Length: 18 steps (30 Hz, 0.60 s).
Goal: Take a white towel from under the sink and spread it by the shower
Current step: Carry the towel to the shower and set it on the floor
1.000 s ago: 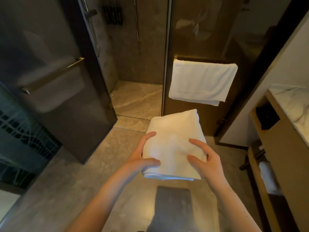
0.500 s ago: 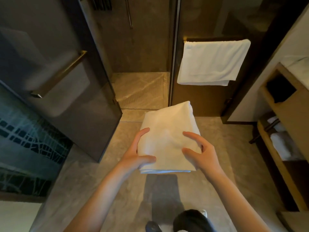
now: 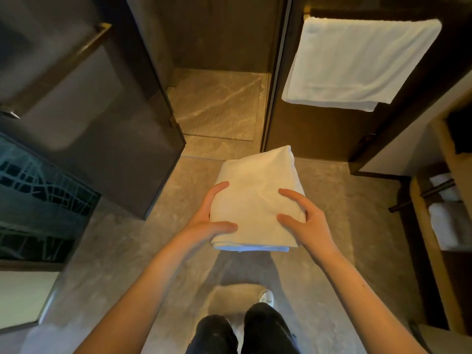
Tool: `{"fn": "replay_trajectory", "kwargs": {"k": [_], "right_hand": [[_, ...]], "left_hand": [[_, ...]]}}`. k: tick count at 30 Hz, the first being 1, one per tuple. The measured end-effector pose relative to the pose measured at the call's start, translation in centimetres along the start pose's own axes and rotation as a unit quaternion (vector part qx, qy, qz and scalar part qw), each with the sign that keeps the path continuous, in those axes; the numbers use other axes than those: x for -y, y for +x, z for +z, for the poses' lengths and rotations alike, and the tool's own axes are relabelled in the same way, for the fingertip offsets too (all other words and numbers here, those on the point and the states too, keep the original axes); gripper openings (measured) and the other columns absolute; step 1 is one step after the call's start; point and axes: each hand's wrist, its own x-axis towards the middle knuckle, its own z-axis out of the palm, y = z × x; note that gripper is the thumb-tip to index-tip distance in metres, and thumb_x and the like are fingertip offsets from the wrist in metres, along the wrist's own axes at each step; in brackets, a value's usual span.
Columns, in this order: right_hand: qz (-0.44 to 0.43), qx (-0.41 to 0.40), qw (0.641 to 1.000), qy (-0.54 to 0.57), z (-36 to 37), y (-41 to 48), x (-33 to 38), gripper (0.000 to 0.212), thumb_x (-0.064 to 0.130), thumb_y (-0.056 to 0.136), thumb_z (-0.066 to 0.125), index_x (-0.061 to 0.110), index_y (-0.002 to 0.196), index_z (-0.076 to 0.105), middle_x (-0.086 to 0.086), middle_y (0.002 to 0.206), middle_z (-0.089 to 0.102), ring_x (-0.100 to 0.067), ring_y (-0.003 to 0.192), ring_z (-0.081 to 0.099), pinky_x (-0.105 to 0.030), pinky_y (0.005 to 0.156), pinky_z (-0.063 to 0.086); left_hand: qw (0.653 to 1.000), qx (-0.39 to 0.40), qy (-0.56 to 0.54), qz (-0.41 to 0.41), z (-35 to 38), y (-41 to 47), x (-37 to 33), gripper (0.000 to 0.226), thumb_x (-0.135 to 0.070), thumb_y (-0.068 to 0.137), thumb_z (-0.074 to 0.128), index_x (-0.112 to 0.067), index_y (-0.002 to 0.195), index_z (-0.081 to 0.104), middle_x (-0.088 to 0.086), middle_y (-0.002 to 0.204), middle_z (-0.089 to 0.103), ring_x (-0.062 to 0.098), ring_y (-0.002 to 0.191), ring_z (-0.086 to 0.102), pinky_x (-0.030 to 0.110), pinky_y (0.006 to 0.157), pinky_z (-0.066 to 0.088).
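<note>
Folded white towel (image 3: 258, 200) sits clamped between 2 curled hands, left hand (image 3: 207, 221) and right hand (image 3: 306, 221), above the floor before the shower threshold (image 3: 217, 146); best to pinch 2 corners and let it unfold flat there.

Beyond the grip, a marble floor (image 3: 332, 213) runs to a shower stall (image 3: 217, 103); an open glass door (image 3: 102, 118) stands left, wooden shelving (image 3: 457, 175) right, in warm dim light.
</note>
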Motion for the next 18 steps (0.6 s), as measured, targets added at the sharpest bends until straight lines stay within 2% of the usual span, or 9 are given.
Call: {"fn": "replay_trajectory", "kwargs": {"k": [3,6,8,10,12,15,17,18], "right_hand": [[0.011,0.011,1.000,-0.008,-0.9,3.3,-1.6,0.047,0.010,0.087,0.068,0.040,0.123,0.061,0.048,0.116,0.051,0.021,0.115,0.044,-0.029,0.101,0.041],[0.025,0.003,1.000,-0.005,-1.0,6.2,-3.7,0.047,0.006,0.085,0.069,0.036,0.122,0.063,0.046,0.115,0.054,0.022,0.113,0.045,-0.017,0.097,0.039],[0.038,-0.009,0.999,0.006,-0.7,8.2,-5.6,0.049,0.001,0.083,0.070,0.032,0.120,0.066,0.037,0.118,0.059,0.020,0.113,0.048,-0.009,0.093,0.041],[0.057,-0.014,0.998,0.019,-0.2,10.2,-8.3,0.051,-0.005,0.080,0.070,0.028,0.119,0.067,0.028,0.121,0.061,0.018,0.110,0.052,-0.003,0.086,0.041],[0.085,-0.022,0.996,0.033,0.8,12.0,-11.9,0.052,-0.008,0.078,0.070,0.026,0.117,0.068,0.025,0.119,0.062,0.017,0.104,0.055,-0.002,0.081,0.042],[0.112,-0.053,0.992,0.041,2.8,15.4,-18.8,0.052,-0.010,0.077,0.071,0.023,0.116,0.069,0.021,0.118,0.065,0.014,0.103,0.057,-0.008,0.083,0.047],[0.119,-0.062,0.990,0.040,4.2,18.0,-24.0,0.050,-0.009,0.078,0.071,0.023,0.116,0.068,0.018,0.118,0.064,0.019,0.098,0.056,-0.006,0.080,0.046],[0.120,-0.064,0.990,0.034,4.9,19.3,-26.8,0.050,-0.008,0.079,0.071,0.023,0.116,0.068,0.019,0.118,0.064,0.021,0.097,0.055,-0.004,0.079,0.045]], "left_hand": [[1.000,-0.005,-0.010,-0.008,0.3,3.4,0.4,0.096,-0.014,0.058,0.085,-0.055,0.133,0.041,-0.005,0.139,0.044,0.019,0.117,0.056,0.042,0.088,0.055],[0.999,-0.020,-0.020,-0.024,0.5,6.6,1.2,0.092,-0.006,0.061,0.080,-0.052,0.132,0.043,0.000,0.140,0.045,0.024,0.123,0.053,0.051,0.100,0.048],[0.999,-0.022,-0.022,-0.041,0.2,9.0,2.4,0.091,-0.002,0.065,0.079,-0.047,0.135,0.042,0.001,0.143,0.043,0.025,0.127,0.049,0.051,0.103,0.045],[0.998,-0.012,-0.007,-0.057,-0.4,11.6,4.5,0.090,0.003,0.073,0.077,-0.045,0.139,0.039,0.000,0.142,0.043,0.017,0.123,0.051,0.040,0.100,0.049],[0.997,-0.005,-0.011,-0.078,-1.3,14.6,7.3,0.089,0.006,0.075,0.074,-0.046,0.138,0.039,0.006,0.130,0.055,0.013,0.107,0.062,0.028,0.086,0.054],[0.995,0.000,-0.016,-0.101,-2.7,19.8,12.8,0.093,-0.002,0.064,0.074,-0.047,0.137,0.039,0.010,0.120,0.063,0.020,0.104,0.065,0.028,0.078,0.054],[0.994,0.001,-0.023,-0.103,-3.7,23.7,17.5,0.095,-0.004,0.060,0.073,-0.045,0.138,0.038,0.011,0.121,0.063,0.023,0.101,0.064,0.031,0.077,0.052],[0.994,0.005,-0.026,-0.108,-4.3,25.8,20.1,0.095,-0.004,0.061,0.074,-0.047,0.137,0.039,0.010,0.117,0.063,0.026,0.094,0.062,0.034,0.075,0.049]]}}
